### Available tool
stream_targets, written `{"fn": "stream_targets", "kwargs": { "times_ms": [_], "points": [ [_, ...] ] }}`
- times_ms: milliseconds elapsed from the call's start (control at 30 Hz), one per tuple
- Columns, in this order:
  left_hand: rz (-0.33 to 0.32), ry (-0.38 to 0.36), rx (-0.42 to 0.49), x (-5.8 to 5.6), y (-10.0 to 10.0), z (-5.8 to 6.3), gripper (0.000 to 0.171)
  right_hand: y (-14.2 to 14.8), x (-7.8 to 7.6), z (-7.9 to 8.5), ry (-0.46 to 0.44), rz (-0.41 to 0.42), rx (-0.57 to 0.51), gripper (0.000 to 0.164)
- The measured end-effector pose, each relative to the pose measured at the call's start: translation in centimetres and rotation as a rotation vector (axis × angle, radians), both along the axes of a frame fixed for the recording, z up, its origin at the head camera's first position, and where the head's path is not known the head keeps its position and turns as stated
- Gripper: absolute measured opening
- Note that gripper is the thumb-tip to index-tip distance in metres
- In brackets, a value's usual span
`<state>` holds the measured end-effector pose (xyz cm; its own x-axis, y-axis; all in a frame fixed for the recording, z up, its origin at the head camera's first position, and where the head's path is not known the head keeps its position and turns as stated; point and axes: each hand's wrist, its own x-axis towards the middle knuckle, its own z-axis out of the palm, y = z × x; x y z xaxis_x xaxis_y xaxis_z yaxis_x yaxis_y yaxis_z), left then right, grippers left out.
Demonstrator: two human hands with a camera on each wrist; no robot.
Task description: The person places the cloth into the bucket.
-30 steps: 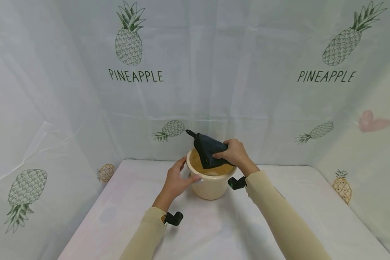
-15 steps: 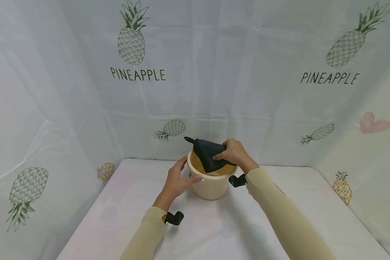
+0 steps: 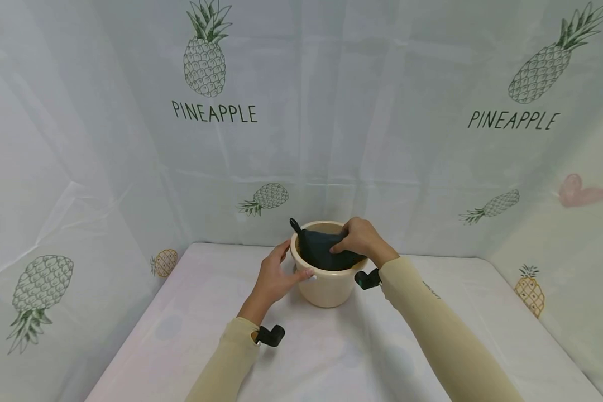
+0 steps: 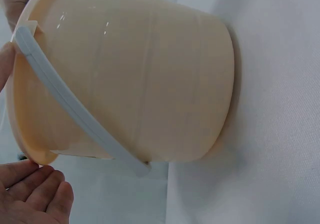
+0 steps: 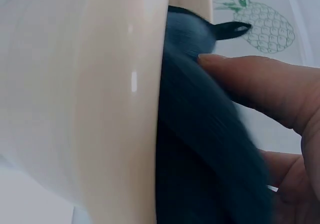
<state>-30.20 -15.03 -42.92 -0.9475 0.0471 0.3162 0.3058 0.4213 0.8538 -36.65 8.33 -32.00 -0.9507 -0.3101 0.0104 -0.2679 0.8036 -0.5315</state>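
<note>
A cream plastic bucket (image 3: pixel 328 291) stands upright on the table. My left hand (image 3: pixel 273 281) holds it at the rim, thumb on the near side and fingertips on the left side. The bucket's pale handle (image 4: pixel 75 102) hangs down its wall in the left wrist view. With my right hand (image 3: pixel 363 239) I pinch a folded dark blue cloth (image 3: pixel 319 248) that has black edging and a hanging loop (image 5: pixel 233 30). Most of the cloth sits inside the bucket's mouth, with the loop sticking up past the rim. The cloth's lower part and the bucket's bottom are hidden.
A white cloth covers the table (image 3: pixel 191 329). Close behind the bucket hangs a pale pineapple-print curtain (image 3: pixel 341 111), which also lines both sides. Each wrist carries a small black camera (image 3: pixel 270 336).
My right hand has lowered the dark blue cloth, so it sits deeper in the bucket and its loop has dropped. The left hand keeps its place on the rim.
</note>
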Motion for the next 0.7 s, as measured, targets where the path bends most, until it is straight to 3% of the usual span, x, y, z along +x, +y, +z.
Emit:
{"fn": "stream_targets", "kwargs": {
  "times_ms": [267,700],
  "points": [
    [0.014,-0.008,0.010,0.3,0.1,0.3,0.100,-0.2,0.0,-0.5,-0.011,0.016,-0.011,0.037],
    [0.007,0.012,0.004,0.2,-0.1,0.1,0.100,0.0,0.2,-1.1,-0.001,0.022,-0.028,0.038]
  ]
}}
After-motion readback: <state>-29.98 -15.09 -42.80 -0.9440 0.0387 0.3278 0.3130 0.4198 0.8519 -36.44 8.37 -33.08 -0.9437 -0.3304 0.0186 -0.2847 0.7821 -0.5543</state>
